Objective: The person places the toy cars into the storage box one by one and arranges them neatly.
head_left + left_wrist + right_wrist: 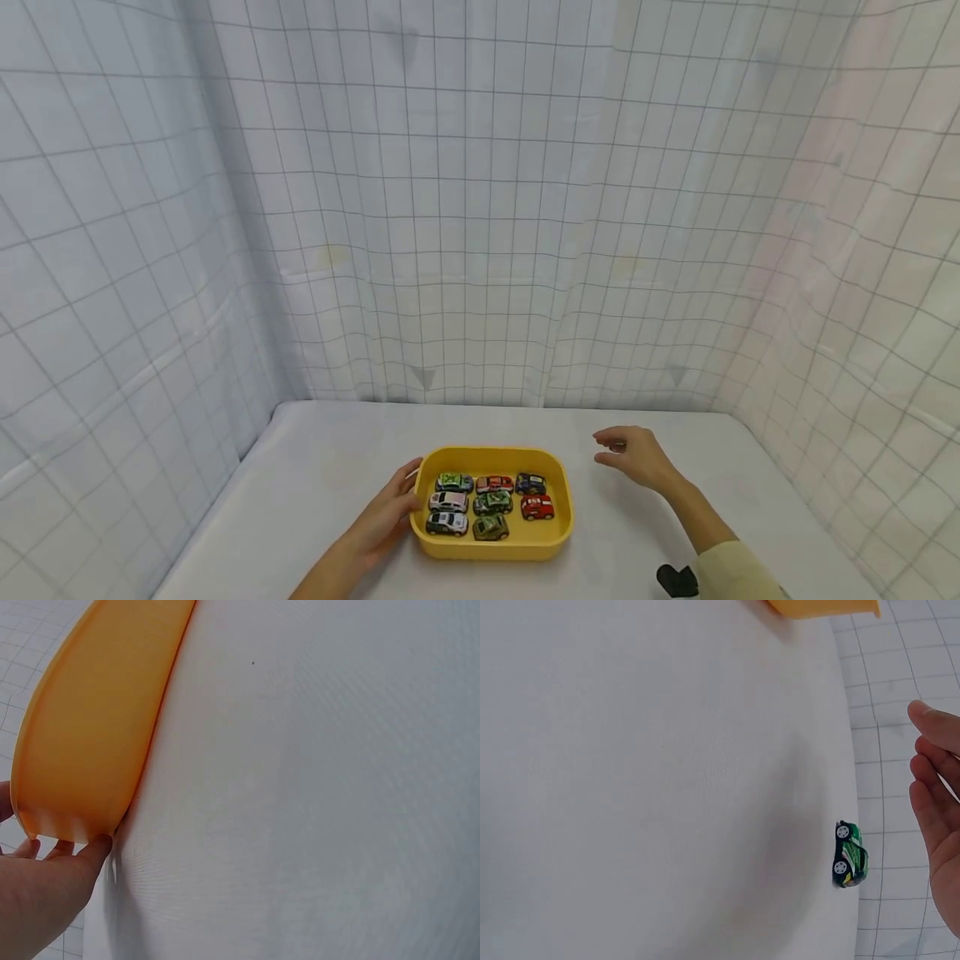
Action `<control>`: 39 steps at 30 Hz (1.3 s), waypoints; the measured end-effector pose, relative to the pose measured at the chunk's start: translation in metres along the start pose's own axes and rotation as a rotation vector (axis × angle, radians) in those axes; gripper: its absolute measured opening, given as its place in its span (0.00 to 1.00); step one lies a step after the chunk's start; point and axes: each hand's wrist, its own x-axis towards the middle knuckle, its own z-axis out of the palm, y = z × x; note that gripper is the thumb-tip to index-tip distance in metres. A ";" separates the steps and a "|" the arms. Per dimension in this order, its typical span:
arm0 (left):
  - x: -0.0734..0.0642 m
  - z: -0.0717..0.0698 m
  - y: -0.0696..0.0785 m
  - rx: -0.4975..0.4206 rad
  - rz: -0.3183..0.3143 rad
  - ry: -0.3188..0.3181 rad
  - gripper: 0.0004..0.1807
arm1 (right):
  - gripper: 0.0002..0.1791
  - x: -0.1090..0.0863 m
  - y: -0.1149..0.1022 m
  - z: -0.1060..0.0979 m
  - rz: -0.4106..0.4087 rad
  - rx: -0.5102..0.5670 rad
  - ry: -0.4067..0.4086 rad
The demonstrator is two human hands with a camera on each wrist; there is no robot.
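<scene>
A yellow tray (525, 552) holds several small toy cars, among them a red car (537, 507), a blue car (531, 483) and a white car (447, 523). My left hand (381, 518) grips the tray's left end; in the left wrist view its fingertips touch the outside of the orange-looking wall (105, 727). To the right of the tray my right hand (636, 454) hovers above the table with loosely bent fingers and nothing held. The right wrist view shows a green toy car (850, 853) on the table near that hand; the head view does not show it.
The white tabletop (322, 467) lies under everything. White gridded curtains (480, 208) hang at the back and both sides. A dark heart-shaped patch (677, 581) shows beside the pale right sleeve (738, 571).
</scene>
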 end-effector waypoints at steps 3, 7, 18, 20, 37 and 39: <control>0.000 0.000 0.000 0.002 0.000 -0.003 0.45 | 0.17 0.000 0.007 0.000 0.017 0.004 0.009; -0.001 0.000 0.000 -0.002 0.001 -0.004 0.45 | 0.17 0.002 0.013 0.001 0.030 0.006 0.023; -0.002 0.000 0.000 0.001 0.008 -0.015 0.45 | 0.19 0.005 0.033 -0.006 0.101 0.011 0.055; -0.002 0.000 -0.001 0.003 0.011 -0.013 0.45 | 0.19 0.004 0.037 -0.008 0.117 0.006 0.060; -0.002 -0.001 -0.002 -0.001 0.022 -0.025 0.45 | 0.25 0.000 0.064 -0.015 0.253 0.012 0.099; -0.002 0.000 -0.002 0.002 0.022 -0.031 0.45 | 0.26 0.000 0.068 -0.013 0.285 0.014 0.104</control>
